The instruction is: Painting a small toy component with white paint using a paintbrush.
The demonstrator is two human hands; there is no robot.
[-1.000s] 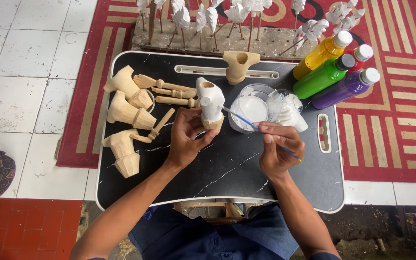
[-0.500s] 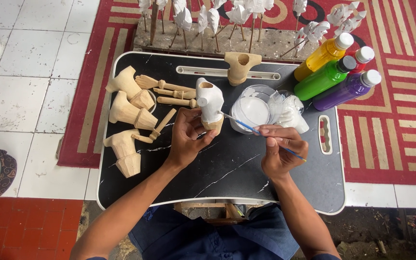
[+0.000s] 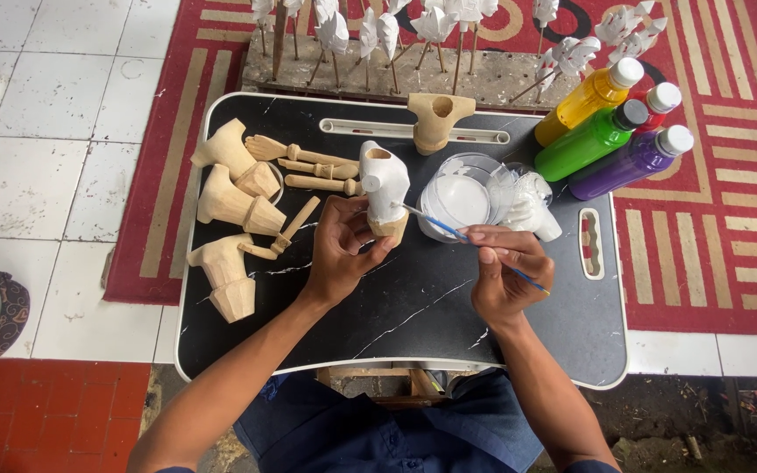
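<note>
nearest the camera, the right hand (image 3: 503, 278) has its fingers pinched together on a thin brush (image 3: 470, 243), handle running back over the knuckles and the tip pointing up-left at the torso (image 3: 385, 188). the left hand (image 3: 342, 250) has its fingers clamped round the bare wooden base of that torso, holding it upright just above the black bench (image 3: 413, 307), near the middle.

the upper part of the torso is already white and the base is raw wood, so i'd say the trick here is to keep the left grip low on the unpainted bit, so no fingers touch wet paint. better to turn the piece with the left hand than to chase round it with the brush. short light strokes, the brush loaded thin so nothing pools in the neck hole on top. resting the right wrist on the bench would probably steady the tip too.

just beyond the brush sits the cup (image 3: 457, 203) of white paint, close enough for a quick dip, with crumpled plastic (image 3: 527, 206) beside it. left of the torso lie unpainted pieces: three bodies (image 3: 225, 206) and some carved arms (image 3: 308, 166). another raw torso (image 3: 439, 116) stands at the far edge. far right lie paint bottles (image 3: 611, 127) in yellow, green, red and purple, and beyond the bench a row of white pieces on sticks (image 3: 378, 35) is drying.
</note>
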